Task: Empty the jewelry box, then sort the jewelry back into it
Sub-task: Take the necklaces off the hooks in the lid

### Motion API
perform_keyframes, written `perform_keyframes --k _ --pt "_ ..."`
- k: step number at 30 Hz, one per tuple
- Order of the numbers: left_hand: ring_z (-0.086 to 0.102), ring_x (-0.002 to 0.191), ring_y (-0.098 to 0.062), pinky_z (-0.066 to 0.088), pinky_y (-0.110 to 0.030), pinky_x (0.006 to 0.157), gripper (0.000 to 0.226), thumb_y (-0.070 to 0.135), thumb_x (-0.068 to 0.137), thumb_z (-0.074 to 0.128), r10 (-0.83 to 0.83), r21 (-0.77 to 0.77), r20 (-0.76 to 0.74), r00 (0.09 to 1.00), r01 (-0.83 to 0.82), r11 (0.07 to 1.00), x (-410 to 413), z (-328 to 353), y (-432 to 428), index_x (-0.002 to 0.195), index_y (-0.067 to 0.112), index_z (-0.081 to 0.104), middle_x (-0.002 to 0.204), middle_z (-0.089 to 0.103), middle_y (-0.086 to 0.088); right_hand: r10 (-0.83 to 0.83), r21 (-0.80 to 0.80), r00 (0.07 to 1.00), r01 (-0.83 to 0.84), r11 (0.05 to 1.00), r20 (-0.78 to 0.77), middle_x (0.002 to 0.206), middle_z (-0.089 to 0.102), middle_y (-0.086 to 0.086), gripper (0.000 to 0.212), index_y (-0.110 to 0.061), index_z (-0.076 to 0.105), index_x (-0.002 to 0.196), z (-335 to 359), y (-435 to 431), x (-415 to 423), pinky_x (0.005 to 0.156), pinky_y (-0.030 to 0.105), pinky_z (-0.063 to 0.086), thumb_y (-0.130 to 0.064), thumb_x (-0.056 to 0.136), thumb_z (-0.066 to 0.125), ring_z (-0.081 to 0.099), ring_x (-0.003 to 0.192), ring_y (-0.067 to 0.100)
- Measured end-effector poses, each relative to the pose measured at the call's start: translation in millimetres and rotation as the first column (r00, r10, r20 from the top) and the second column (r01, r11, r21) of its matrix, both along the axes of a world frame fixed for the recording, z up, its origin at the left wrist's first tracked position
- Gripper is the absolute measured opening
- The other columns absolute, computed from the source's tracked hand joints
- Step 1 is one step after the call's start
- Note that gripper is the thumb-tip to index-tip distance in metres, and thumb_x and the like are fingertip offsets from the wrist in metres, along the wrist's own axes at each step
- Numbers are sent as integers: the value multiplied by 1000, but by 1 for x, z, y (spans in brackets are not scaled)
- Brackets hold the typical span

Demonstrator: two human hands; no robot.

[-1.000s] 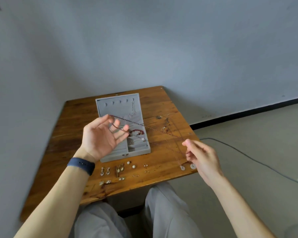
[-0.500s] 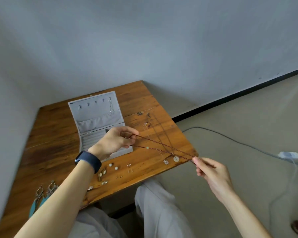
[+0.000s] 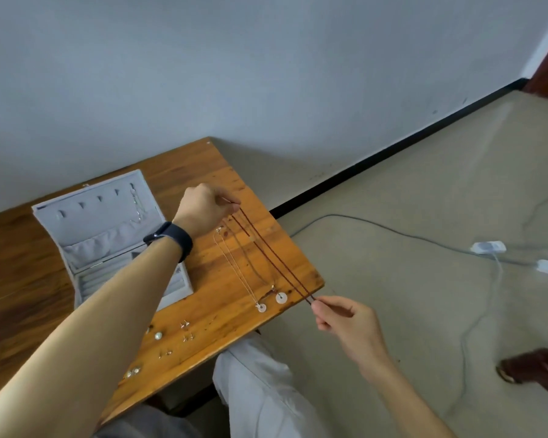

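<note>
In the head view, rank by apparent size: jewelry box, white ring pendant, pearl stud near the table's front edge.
1. jewelry box, by far the largest.
2. white ring pendant.
3. pearl stud, slightly smaller than the pendant, despite lying nearer the camera.

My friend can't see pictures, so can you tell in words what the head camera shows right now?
A person stretches a dark red cord necklace between the left hand and right hand above a wooden table. Beside it lie thin necklaces with round white pendants, small earrings and an open grey jewelry box.
</note>
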State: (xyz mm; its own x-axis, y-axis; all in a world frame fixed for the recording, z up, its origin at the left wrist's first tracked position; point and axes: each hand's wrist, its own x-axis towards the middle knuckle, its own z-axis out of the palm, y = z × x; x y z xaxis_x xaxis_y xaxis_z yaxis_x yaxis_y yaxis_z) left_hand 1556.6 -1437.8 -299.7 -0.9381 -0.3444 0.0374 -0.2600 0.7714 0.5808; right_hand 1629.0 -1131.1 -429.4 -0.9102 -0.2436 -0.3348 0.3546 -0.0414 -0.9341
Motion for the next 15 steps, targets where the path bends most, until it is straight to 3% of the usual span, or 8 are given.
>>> perform_keyframes --k 4,7,11,15 --pt "68 77 -16 57 -31 73 4 26 91 72 15 -111 -38 999 -19 994 -22 -18 4 94 27 75 95 72 4 -32 196 993 54 979 -113 75 75 -10 13 -44 76 84 -3 -17 1 65 20 57 -34 80 82 72 69 8" --pt "64 71 -16 58 -35 69 7 32 94 68 19 -157 -21 1000 -22 987 -35 -35 5 97 31 73 102 70 6 -26 296 977 90 951 -213 75 73 -21 17 -51 70 86 -5 -30 1 61 11 51 -39 79 80 69 69 0" --pt "57 60 -8 46 -25 55 8 34 96 64 8 -171 20 1000 -4 985 -52 -58 1 98 32 72 101 69 7 23 414 934 136 900 -356 74 68 -30 16 -50 68 85 -8 -38 -4 64 5 45 -38 81 79 65 73 -9" --pt "65 80 -16 56 -31 70 7 27 96 65 -66 -114 48 997 71 991 -61 -75 -4 95 27 72 97 72 1 104 505 892 149 850 -439 77 67 -30 9 -42 70 80 -12 -39 -12 65 9 48 -37 83 78 64 74 -7"
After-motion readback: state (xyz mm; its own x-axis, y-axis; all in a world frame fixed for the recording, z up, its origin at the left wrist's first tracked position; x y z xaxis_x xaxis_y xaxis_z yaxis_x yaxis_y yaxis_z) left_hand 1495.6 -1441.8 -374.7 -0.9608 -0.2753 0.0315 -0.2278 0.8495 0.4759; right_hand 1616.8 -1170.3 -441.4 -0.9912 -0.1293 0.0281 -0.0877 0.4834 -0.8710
